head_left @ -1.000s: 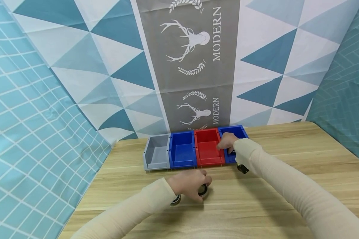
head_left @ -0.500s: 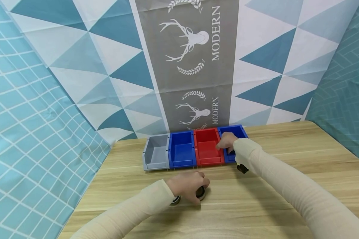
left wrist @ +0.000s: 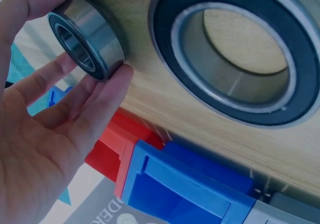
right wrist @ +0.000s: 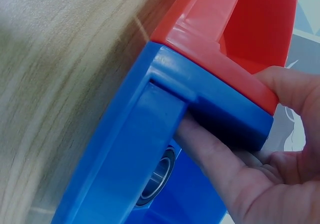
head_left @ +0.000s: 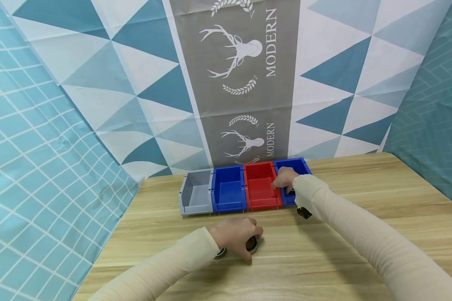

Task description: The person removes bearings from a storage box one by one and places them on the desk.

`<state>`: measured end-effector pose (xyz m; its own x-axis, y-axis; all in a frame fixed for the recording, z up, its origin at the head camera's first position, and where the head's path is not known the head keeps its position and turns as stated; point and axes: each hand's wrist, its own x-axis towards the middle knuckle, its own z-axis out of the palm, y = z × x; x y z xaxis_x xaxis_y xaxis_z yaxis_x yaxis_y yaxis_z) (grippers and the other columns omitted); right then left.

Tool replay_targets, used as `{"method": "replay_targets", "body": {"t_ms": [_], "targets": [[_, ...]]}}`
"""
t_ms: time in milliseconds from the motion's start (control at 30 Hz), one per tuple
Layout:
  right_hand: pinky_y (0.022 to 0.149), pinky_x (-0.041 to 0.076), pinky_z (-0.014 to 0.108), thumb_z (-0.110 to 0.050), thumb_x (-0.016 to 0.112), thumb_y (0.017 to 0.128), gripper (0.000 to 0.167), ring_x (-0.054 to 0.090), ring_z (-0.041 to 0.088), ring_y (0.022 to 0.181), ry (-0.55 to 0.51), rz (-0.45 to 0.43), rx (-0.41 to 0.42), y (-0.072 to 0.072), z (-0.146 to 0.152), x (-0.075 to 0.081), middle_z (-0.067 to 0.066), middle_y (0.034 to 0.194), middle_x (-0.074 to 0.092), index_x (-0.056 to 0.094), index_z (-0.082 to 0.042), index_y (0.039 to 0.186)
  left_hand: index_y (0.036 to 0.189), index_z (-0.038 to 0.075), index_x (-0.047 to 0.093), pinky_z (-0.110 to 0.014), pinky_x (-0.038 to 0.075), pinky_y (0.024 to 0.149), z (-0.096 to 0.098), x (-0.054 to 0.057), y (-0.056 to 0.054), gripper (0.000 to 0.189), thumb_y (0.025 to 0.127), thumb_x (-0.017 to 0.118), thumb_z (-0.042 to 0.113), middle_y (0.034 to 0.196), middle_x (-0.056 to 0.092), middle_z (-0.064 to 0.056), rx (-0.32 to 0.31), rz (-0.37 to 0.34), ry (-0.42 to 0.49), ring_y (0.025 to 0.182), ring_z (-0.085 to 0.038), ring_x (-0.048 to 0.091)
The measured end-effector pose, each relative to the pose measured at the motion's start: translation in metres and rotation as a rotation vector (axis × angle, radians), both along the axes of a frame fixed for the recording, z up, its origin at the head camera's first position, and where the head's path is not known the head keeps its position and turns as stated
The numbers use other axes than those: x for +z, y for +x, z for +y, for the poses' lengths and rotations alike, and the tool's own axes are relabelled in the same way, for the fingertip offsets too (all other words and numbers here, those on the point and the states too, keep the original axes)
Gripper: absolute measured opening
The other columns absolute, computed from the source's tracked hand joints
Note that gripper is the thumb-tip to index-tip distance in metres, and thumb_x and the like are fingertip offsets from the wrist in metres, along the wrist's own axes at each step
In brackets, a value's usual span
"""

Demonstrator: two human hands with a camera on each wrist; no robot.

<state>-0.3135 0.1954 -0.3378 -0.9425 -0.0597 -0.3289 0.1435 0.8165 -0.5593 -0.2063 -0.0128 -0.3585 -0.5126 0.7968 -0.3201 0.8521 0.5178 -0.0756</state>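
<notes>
My left hand (head_left: 234, 235) grips a metal ball bearing (left wrist: 97, 31) with dark seals between thumb and fingers, low over the table. A second bearing (left wrist: 162, 36) lies close by on the wood; in the head view it is partly hidden under the left wrist. At the far right of the bin row, my right hand (head_left: 285, 177) pinches the adjoining side walls of the blue bin (right wrist: 120, 154) and the red bin (right wrist: 200, 44). Its thumb is on the red side, its fingers inside the blue one. Another bearing (right wrist: 170, 158) sits in that blue bin.
Left of the red bin stand another blue bin (head_left: 229, 193) and a grey bin (head_left: 198, 193), all joined in a row at the back of the wooden table (head_left: 309, 267). A patterned wall cloth (head_left: 245, 104) hangs right behind. A black object (head_left: 304, 212) shows below the right cuff.
My left hand and its bearing have shifted slightly left and toward me. The right hand stays at the bin walls. The whole view has drifted a little.
</notes>
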Motion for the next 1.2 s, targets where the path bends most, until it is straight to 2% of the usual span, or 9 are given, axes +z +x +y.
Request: {"method": "replay_targets", "body": {"t_ms": [167,433,533,700,833,1033,1200], "targets": [[0.067,0.060,0.036,-0.014,0.067,0.085,0.021,0.066,0.032,0.099,-0.006,0.004,0.007,0.000,0.000,-0.001,0.020,0.109,0.059,0.063,0.004,0.095,0.103,0.023,0.063,-0.010,0.041,0.059,-0.002,0.000,0.001,0.043,0.071,0.082,0.043,0.093,0.062,0.008,-0.005,0.019,-0.003,0.070,0.001,0.049],[0.073,0.060,0.037,-0.014,0.065,0.087,0.026,0.063,0.035,0.107,-0.032,-0.017,0.027,0.002,0.003,-0.001,0.025,0.126,0.054,0.061,0.005,0.104,0.101,0.022,0.064,-0.010,0.038,0.056,-0.005,-0.001,0.002,0.043,0.068,0.083,0.043,0.088,0.061,0.008,-0.023,0.055,0.008,0.068,0.002,0.048],[0.073,0.060,0.037,-0.014,0.066,0.086,0.026,0.064,0.035,0.106,-0.037,-0.018,0.026,0.002,0.003,-0.002,0.025,0.125,0.055,0.061,0.005,0.103,0.100,0.022,0.064,-0.010,0.038,0.056,-0.006,-0.002,0.002,0.043,0.068,0.083,0.042,0.088,0.061,0.008,-0.022,0.054,0.021,0.068,0.002,0.047],[0.069,0.060,0.035,-0.015,0.067,0.086,0.021,0.068,0.032,0.095,-0.016,0.004,0.025,0.002,0.002,-0.001,0.022,0.113,0.058,0.063,0.003,0.096,0.099,0.022,0.064,-0.009,0.038,0.057,-0.008,-0.001,0.003,0.041,0.068,0.083,0.042,0.087,0.061,0.009,-0.022,0.071,0.029,0.068,0.002,0.047],[0.071,0.060,0.036,-0.015,0.066,0.086,0.018,0.067,0.032,0.097,-0.023,0.003,0.029,0.003,0.000,0.000,0.021,0.112,0.058,0.062,0.002,0.092,0.100,0.023,0.064,-0.009,0.038,0.057,-0.009,0.000,0.003,0.041,0.069,0.083,0.042,0.088,0.062,0.009,-0.012,0.068,0.028,0.068,0.002,0.048],[0.074,0.060,0.038,-0.016,0.066,0.086,0.026,0.064,0.034,0.105,-0.042,-0.005,0.019,0.004,0.000,-0.001,0.023,0.118,0.056,0.060,0.005,0.102,0.101,0.023,0.065,-0.009,0.040,0.060,-0.010,0.000,0.005,0.042,0.069,0.083,0.041,0.090,0.062,0.008,0.008,0.060,0.033,0.070,0.002,0.049],[0.074,0.060,0.038,-0.016,0.065,0.087,0.028,0.063,0.033,0.104,-0.039,-0.004,0.019,0.005,0.000,-0.001,0.021,0.115,0.055,0.058,0.005,0.103,0.101,0.022,0.065,-0.009,0.041,0.061,-0.011,0.000,0.005,0.041,0.069,0.083,0.040,0.090,0.063,0.008,0.003,0.072,0.048,0.071,0.003,0.050]]}}
